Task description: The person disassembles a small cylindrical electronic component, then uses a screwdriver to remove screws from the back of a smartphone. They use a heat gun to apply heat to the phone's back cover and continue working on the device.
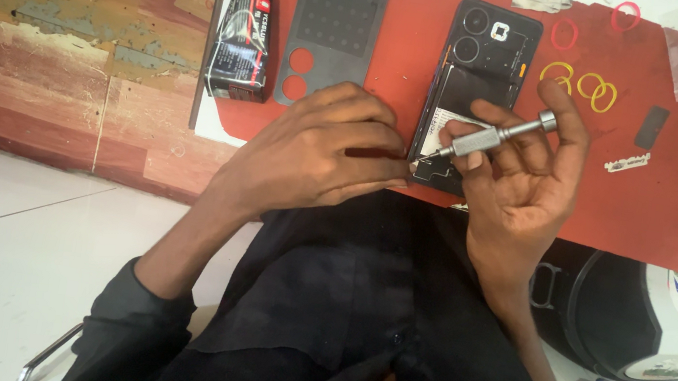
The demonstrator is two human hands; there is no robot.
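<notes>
Phone [480, 68] lies back-up, cover off, on the red mat [676, 214], long axis running away from you, camera end far, near end at the mat's front edge right above your lap. Your right hand [524, 178] has its fingers clamped on a small metal screwdriver [490, 139]; the shaft slants down-left, tip touching the phone's near-left corner, cap end up by your index finger. Your left hand [318, 147] lies flat just left of the phone, fingers together, fingertips pressed on that same corner, right beside the tip; can't tell if they pinch anything. Both hands meet at that corner, the right one carrying the tool. The phone's body runs away from the fingers, toward the far side of the mat. Left of the phone: grey back cover [337, 24] with two round holes, then a black glue tube [243, 37] on the mat's left edge. Right of the phone: yellow [604, 97] and red rubber bands [565, 34], a small dark chip [651, 127], a small white strip [627, 162]. Nothing sits between the hands and the phone.
</notes>
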